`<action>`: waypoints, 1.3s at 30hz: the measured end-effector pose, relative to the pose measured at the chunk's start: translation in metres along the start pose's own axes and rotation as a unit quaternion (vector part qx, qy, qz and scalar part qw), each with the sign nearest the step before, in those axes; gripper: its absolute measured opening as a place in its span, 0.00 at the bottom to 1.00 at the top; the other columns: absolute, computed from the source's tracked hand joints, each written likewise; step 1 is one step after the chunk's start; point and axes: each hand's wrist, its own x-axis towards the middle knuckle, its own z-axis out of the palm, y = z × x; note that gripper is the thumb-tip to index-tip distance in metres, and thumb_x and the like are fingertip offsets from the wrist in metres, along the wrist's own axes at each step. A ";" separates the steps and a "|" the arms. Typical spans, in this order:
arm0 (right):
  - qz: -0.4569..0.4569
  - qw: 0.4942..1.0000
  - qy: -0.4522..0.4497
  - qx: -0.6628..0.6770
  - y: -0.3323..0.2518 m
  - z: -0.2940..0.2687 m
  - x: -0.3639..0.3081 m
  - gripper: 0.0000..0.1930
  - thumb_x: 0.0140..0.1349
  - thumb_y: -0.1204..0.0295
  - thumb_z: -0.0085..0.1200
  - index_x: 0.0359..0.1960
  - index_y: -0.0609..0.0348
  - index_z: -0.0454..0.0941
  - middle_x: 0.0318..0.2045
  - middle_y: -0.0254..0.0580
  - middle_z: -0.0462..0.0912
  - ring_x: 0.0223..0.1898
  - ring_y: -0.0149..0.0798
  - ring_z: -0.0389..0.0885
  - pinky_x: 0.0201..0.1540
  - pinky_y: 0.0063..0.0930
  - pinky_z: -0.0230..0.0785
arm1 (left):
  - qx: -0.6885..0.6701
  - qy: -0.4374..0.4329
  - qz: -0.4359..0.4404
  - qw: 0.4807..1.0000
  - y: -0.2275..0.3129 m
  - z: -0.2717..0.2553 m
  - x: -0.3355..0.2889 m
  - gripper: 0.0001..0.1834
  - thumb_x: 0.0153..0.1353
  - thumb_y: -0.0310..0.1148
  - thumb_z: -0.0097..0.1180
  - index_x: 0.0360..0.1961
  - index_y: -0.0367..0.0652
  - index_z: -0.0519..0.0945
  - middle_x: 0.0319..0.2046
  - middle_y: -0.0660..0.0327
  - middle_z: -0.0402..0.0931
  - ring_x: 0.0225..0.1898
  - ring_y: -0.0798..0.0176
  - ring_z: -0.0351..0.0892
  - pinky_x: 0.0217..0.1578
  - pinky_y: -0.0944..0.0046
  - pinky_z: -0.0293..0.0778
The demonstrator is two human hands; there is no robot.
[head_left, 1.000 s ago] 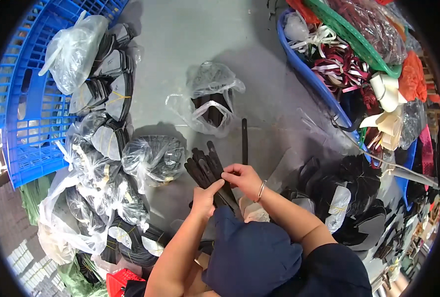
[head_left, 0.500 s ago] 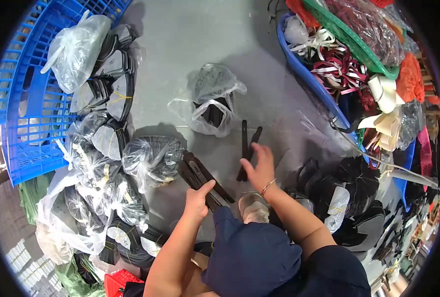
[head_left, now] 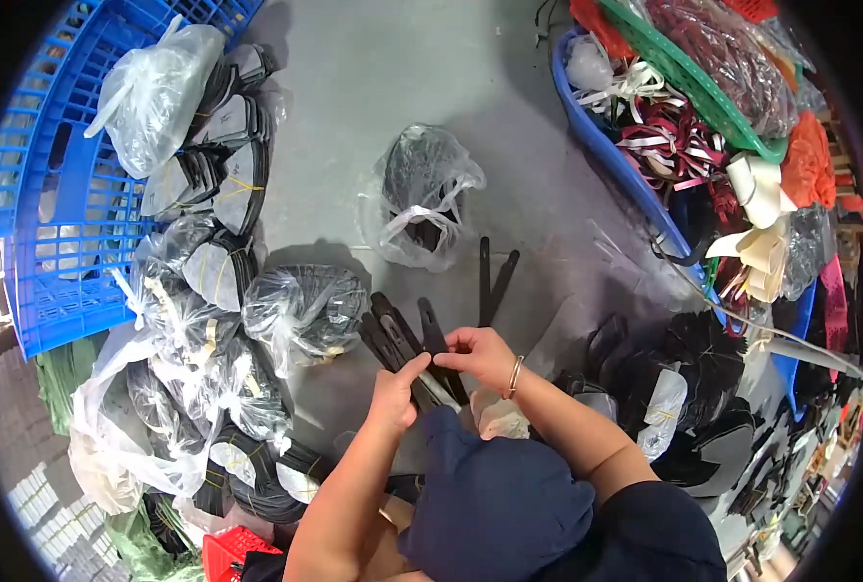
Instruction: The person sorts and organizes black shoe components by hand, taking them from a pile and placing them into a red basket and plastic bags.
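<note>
Above the grey floor (head_left: 325,107), our left hand (head_left: 396,393) grips a bundle of dark strips (head_left: 383,328), its long axis slanting ahead-left; our right hand (head_left: 485,361) pinches one strip (head_left: 430,325), pointing nearly ahead. Beyond that hand, two splayed strips (head_left: 485,279) now lie, one newly added, so our bundle is likely thinner.

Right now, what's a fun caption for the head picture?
Left hand holding dark strips, right hand pinching another strip, two more strips lying beyond.
</note>
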 end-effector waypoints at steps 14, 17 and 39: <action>-0.313 0.769 0.374 -0.413 0.007 -0.037 0.013 0.18 0.45 0.69 0.60 0.39 0.61 0.74 0.33 0.45 0.74 0.30 0.45 0.72 0.36 0.35 0.66 | -0.022 -0.006 0.036 0.999 0.014 0.014 -0.007 0.15 0.50 0.23 0.57 0.40 0.36 0.71 0.33 0.58 0.74 0.35 0.59 0.77 0.36 0.59 0.74; -0.055 0.994 0.078 -0.046 0.009 -0.007 0.005 0.17 0.46 0.68 0.62 0.37 0.63 0.75 0.30 0.39 0.79 0.31 0.31 0.77 0.36 0.26 0.69 | 0.062 0.020 0.064 0.996 0.004 0.009 -0.001 0.14 0.50 0.23 0.56 0.40 0.33 0.72 0.33 0.55 0.74 0.34 0.57 0.77 0.36 0.58 0.75; -0.098 0.925 0.343 -0.132 0.041 -0.033 0.001 0.21 0.48 0.67 0.61 0.43 0.63 0.74 0.33 0.45 0.79 0.33 0.36 0.77 0.36 0.28 0.69 | 0.019 0.083 0.131 0.988 0.016 0.005 0.000 0.15 0.47 0.23 0.61 0.39 0.33 0.74 0.32 0.59 0.75 0.33 0.63 0.75 0.35 0.63 0.71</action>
